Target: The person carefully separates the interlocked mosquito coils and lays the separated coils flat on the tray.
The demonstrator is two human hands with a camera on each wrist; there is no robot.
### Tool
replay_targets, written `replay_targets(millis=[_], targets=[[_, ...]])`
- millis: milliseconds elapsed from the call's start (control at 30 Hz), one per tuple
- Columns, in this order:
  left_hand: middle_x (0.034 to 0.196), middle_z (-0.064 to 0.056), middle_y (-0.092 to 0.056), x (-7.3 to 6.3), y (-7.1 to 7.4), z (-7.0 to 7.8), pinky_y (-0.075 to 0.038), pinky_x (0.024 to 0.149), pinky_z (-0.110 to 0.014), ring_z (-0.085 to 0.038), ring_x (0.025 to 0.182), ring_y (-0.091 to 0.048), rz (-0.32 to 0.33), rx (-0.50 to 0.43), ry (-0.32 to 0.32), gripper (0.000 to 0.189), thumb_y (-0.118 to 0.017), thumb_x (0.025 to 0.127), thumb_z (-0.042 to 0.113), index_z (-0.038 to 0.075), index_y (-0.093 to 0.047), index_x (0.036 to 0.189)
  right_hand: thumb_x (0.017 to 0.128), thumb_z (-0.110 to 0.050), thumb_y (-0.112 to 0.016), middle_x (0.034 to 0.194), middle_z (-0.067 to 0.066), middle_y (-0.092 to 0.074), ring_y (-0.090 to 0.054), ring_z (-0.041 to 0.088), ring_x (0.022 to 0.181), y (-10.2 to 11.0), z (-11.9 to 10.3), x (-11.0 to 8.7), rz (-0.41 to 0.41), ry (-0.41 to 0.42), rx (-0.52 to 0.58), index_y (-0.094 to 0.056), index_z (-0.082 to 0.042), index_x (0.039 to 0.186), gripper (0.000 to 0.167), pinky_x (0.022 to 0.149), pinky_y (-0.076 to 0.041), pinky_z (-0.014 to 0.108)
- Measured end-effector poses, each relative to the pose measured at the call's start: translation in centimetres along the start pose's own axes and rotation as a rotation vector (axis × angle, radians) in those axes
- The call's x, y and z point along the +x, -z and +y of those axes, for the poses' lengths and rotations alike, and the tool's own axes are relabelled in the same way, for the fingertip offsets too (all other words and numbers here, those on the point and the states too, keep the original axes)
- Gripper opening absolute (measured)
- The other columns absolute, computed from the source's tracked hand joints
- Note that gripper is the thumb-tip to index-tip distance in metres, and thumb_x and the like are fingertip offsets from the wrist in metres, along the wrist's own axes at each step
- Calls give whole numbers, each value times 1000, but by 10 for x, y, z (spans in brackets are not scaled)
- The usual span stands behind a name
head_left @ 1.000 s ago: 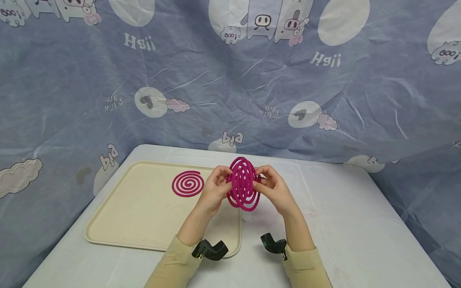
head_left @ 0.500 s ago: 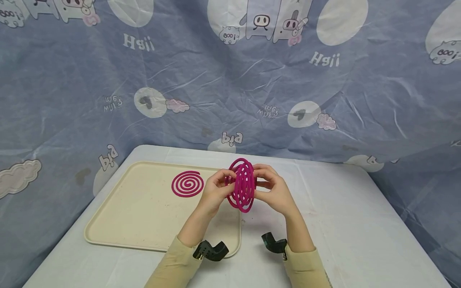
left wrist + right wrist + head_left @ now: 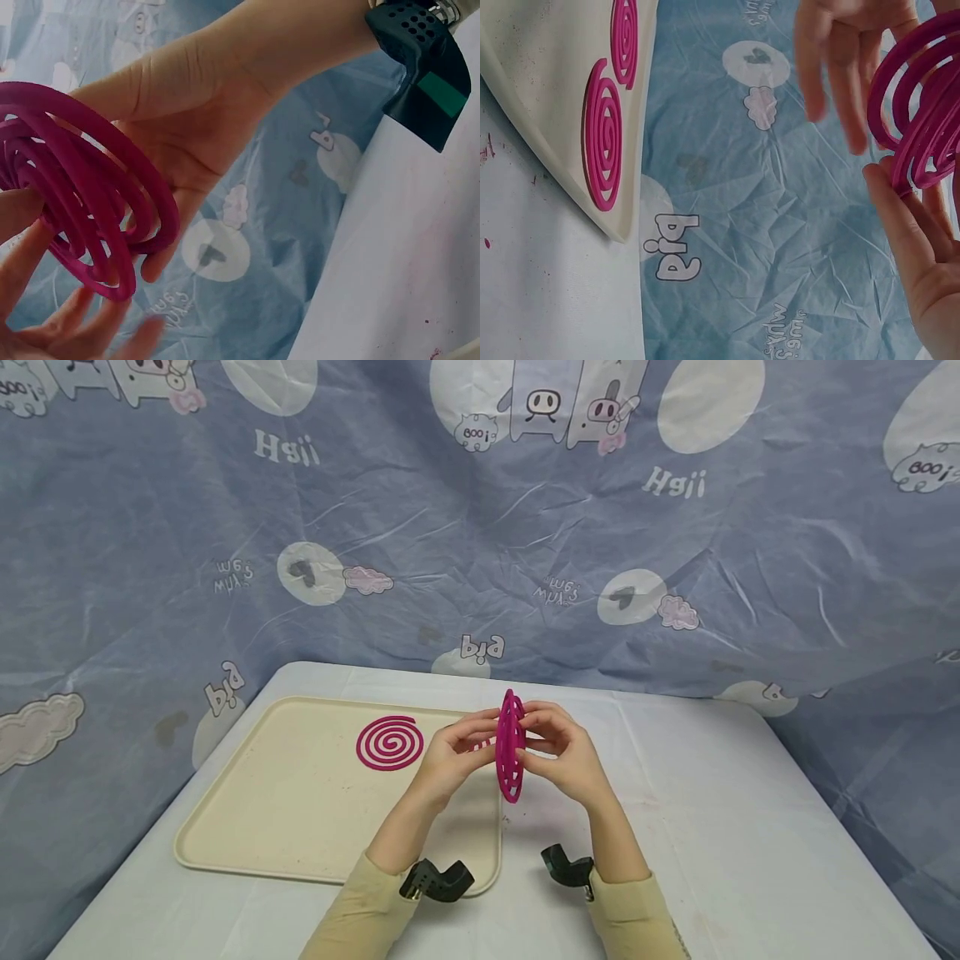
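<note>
Between both hands, a magenta mosquito coil (image 3: pixel 511 760) is held upright above the tray's right edge, nearly edge-on to the head camera. Overlapping spiral rings of the coil (image 3: pixel 90 199) fill the left of the left wrist view; whether it is one coil or a nested pair is unclear. My left hand (image 3: pixel 450 756) has its thumb and fingers at the coil's left side, some fingers spread and blurred. From the other side my right hand (image 3: pixel 566 752) pinches the coil between thumb and fingers.
A flat magenta spiral coil (image 3: pixel 390 743) lies on the cream tray (image 3: pixel 300 827). Another spiral (image 3: pixel 606 146) lies near the tray's corner in the right wrist view, mostly behind my left hand from the head. A white-covered table (image 3: pixel 712 827) meets a blue printed curtain (image 3: pixel 420 510).
The held coil has turned from a wide oblique face to almost edge-on. My left hand's fingertips have shifted slightly right; both hands stay at the coil.
</note>
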State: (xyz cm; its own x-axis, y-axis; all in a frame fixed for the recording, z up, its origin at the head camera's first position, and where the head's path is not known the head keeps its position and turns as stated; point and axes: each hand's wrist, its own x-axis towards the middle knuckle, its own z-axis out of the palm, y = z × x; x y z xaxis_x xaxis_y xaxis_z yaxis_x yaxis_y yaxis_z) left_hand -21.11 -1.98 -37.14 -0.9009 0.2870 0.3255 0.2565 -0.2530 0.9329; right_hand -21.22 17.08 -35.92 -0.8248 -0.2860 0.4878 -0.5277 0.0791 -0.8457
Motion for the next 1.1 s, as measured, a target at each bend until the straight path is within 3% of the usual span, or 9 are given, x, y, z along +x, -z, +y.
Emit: replay_targets(millis=[233, 433, 567, 700, 933, 1100], targets=[[132, -11, -53, 1, 2, -2, -40, 98, -51, -23, 124, -46, -56, 53, -82, 28, -67, 84, -2, -8, -64, 111, 75, 14, -66, 123, 18, -48, -61, 23, 100, 0, 2, 0, -57, 9, 37, -56, 11, 104, 30, 86, -51, 38], [132, -10, -52, 0, 6, 3, -48, 92, -40, -25, 119, -51, -79, 107, -79, 27, -66, 85, 0, -6, -64, 111, 76, 13, -65, 124, 18, -47, -59, 19, 103, 3, 2, -1, -82, 40, 43, -55, 10, 105, 30, 87, -51, 33], [133, -10, -52, -1, 7, 8, -51, 85, -32, -25, 119, -50, -54, 135, -49, 27, -67, 85, 0, -4, -65, 111, 77, 11, -67, 124, 16, -49, -57, 18, 106, 4, 1, -1, -76, 51, 6, -56, 8, 106, 31, 88, -50, 32], [134, -14, -50, -3, 5, 17, -50, 83, -35, -27, 122, -46, -8, 196, -25, 27, -68, 83, -1, -5, -66, 109, 75, 9, -69, 124, 15, -50, -53, 20, 110, 5, -1, -1, -61, 66, -32, -58, 5, 107, 34, 89, -50, 32], [131, -5, -53, -1, 9, 9, -50, 83, -37, -20, 120, -47, 11, 236, -48, 26, -72, 81, 6, 2, -69, 107, 74, 8, -70, 124, 13, -50, -51, 22, 112, 8, -1, -1, -68, 69, -41, -58, 4, 108, 37, 88, -49, 32], [130, -11, -52, -6, 7, 21, -50, 84, -36, -25, 118, -47, 15, 275, -61, 24, -69, 81, 2, -1, -69, 105, 73, 7, -70, 125, 11, -50, -50, 24, 111, 11, -1, -1, -77, 41, -75, -58, 1, 107, 37, 88, -49, 36]])
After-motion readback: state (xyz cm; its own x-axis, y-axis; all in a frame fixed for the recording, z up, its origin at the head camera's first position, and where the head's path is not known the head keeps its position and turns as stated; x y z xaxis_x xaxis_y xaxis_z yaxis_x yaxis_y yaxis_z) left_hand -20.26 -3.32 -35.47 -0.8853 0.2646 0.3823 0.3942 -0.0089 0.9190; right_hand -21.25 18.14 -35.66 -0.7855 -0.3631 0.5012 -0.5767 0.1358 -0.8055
